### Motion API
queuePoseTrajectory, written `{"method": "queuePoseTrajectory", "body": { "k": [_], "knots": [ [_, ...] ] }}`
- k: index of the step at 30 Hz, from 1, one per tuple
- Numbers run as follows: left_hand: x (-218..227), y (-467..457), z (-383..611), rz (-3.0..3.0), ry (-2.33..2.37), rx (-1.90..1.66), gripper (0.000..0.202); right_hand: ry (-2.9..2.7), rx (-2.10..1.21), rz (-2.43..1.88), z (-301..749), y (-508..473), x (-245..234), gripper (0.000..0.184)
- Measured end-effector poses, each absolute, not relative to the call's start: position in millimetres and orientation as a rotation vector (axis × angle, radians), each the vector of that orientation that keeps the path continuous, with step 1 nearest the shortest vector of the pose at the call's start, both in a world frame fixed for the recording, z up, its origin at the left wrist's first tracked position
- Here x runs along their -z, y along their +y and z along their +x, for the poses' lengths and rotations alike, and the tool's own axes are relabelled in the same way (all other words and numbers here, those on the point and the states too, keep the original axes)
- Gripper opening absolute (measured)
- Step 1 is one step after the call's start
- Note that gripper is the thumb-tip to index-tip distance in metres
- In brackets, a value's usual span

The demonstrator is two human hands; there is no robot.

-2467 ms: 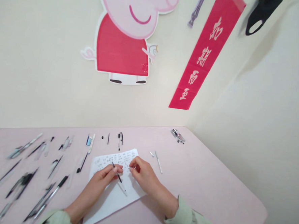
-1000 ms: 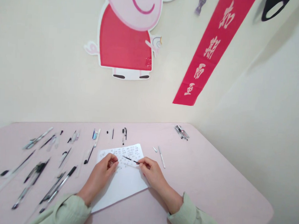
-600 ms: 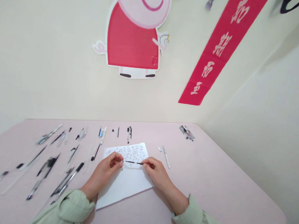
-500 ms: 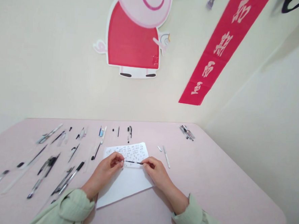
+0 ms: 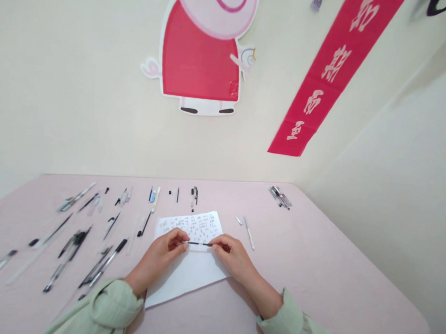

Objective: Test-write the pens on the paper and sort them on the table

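— Item held?
— One slim dark pen refill (image 5: 200,243), gripped at one end by the left hand (image 5: 166,247), at the other by the right hand (image 5: 234,252).
— Position?
— It is held crosswise over a handwritten sheet of paper (image 5: 186,278).
— Alongside?
— A pale pen barrel (image 5: 249,234), laid right of the sheet on the pink tabletop (image 5: 325,279).
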State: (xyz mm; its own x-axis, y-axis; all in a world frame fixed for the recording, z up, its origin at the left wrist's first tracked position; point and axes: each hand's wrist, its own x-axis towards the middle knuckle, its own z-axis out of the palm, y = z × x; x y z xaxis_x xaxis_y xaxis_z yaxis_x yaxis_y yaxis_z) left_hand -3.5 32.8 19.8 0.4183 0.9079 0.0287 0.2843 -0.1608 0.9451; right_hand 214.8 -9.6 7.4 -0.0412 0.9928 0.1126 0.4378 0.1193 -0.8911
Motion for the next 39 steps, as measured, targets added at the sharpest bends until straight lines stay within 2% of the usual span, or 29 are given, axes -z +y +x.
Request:
{"method": "queuePoseTrajectory", "body": {
  "k": [9,18,25,29,34,39],
  "knots": [
    [-16.0,33.2,-1.4,1.539,1.034,-0.780,0.027,-1.568,-0.964,-1.421,213.7,-10.6,-10.9,0.022],
    [-11.8,31.3,1.2,1.024,1.011,-0.873,0.032,-1.457,-1.134,-1.334,202.7,-12.5,-12.1,0.021],
    [-9.3,34.0,1.3,0.840,0.953,-0.857,0.020,-1.505,-1.104,-1.315,194.1,-17.5,-13.9,0.020],
    [-14.4,32.7,3.5,0.739,0.975,-0.923,0.013,-1.649,-0.818,-1.397,210.4,-12.8,-22.4,0.017],
    [-22.8,32.3,7.2,0.617,0.977,-1.028,0.016,-1.496,-0.229,-1.975,264.8,-1.2,-19.8,0.010],
    [-21.5,33.8,7.0,0.585,0.946,-1.064,0.018,-1.619,-0.126,-2.257,294.2,2.2,-9.1,0.007]
  ]
}}
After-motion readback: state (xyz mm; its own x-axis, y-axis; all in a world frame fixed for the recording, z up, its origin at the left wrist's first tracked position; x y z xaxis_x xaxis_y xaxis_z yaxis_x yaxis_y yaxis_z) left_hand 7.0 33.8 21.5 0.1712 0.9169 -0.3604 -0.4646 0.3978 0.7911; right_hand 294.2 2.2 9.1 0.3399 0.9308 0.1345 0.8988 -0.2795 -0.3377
